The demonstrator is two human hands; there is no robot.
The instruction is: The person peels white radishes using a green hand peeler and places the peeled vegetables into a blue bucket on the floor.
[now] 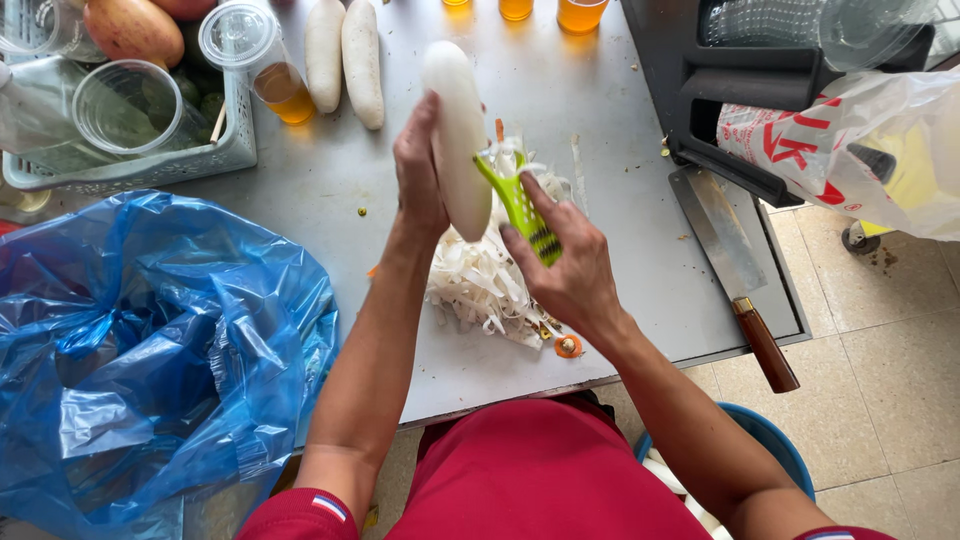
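While left hand (420, 165) grips one radish (457, 130), two lie apart

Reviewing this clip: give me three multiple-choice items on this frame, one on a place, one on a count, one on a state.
1. Where does the cleaver lie?
A. right of the peel pile
B. in the basket
C. on the blue bag

2. How many peeled white roots lie at the table's far edge?
A. one
B. two
C. four

3. What does the left hand do?
A. rests flat
B. holds the white root tilted up
C. grips the cleaver

Answers:
1 A, its blade is beside the pile.
2 B, a pair lies side by side.
3 B, while the right hand holds the green peeler against it.
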